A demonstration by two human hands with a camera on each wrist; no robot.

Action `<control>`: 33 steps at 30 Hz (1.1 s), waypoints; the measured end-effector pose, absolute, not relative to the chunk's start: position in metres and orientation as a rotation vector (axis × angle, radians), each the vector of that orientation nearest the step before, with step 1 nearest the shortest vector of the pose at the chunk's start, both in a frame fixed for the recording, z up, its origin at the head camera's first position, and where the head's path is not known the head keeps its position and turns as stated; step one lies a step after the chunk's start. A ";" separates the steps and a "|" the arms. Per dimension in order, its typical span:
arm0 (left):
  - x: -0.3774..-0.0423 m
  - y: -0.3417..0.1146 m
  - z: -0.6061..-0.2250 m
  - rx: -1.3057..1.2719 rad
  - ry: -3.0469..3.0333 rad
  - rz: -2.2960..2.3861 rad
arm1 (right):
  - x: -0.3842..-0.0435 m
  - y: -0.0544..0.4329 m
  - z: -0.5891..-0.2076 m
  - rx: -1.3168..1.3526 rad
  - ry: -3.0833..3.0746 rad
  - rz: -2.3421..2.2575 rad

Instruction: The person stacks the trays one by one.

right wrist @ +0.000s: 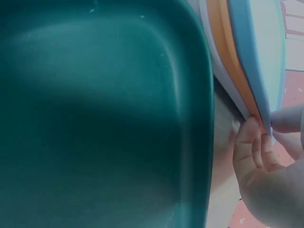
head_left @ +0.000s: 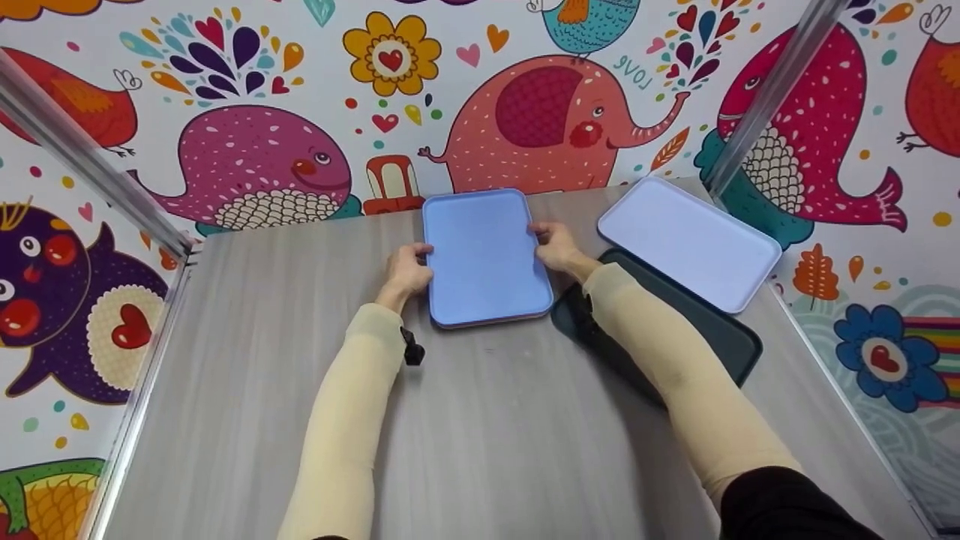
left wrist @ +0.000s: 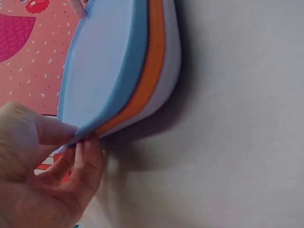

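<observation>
A blue tray (head_left: 487, 255) lies on top of a stack at the back middle of the table. Below it in the left wrist view come an orange tray (left wrist: 154, 61) and a pale lavender-white tray (left wrist: 172, 57). My left hand (head_left: 409, 271) pinches the stack's left edge, thumb over the blue rim and fingers at its outer side. On the opposite edge, my right hand (head_left: 556, 246) pinches the blue tray, its fingertips beside the orange rim in the right wrist view. Whether the fingers also hold the lower trays, I cannot tell.
Right of the stack lies a dark green tray (head_left: 720, 337), partly under my right forearm. A pale lavender tray (head_left: 690, 240) sits behind it, near the table's back right corner. Metal posts (head_left: 776, 97) and a patterned wall (head_left: 405, 127) bound the table (head_left: 247, 360).
</observation>
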State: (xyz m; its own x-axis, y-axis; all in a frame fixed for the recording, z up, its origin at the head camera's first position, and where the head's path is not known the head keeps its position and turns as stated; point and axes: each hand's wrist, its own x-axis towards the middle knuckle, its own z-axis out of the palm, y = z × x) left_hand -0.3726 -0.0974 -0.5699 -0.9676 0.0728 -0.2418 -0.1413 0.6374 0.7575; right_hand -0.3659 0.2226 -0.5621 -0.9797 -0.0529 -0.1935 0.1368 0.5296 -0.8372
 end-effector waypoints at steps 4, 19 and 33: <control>-0.395 -0.100 -0.595 -0.016 2.699 1.133 | -0.363 0.226 -0.558 0.035 2.603 -1.393; -0.347 -0.082 -0.517 0.013 2.733 0.993 | -0.322 0.261 -0.526 -0.006 2.396 -1.414; -0.319 -0.047 -0.503 0.183 2.470 1.311 | -0.282 0.302 -0.503 -0.049 2.353 -1.429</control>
State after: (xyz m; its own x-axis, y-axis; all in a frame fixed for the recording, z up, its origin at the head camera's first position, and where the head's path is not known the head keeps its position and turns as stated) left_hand -0.3192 -0.0472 -0.5030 -0.9348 0.2671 -0.2340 -0.0440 0.5666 0.8228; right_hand -0.2824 0.3025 -0.5032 -0.9250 -0.2259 -0.3055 0.1668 0.4811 -0.8607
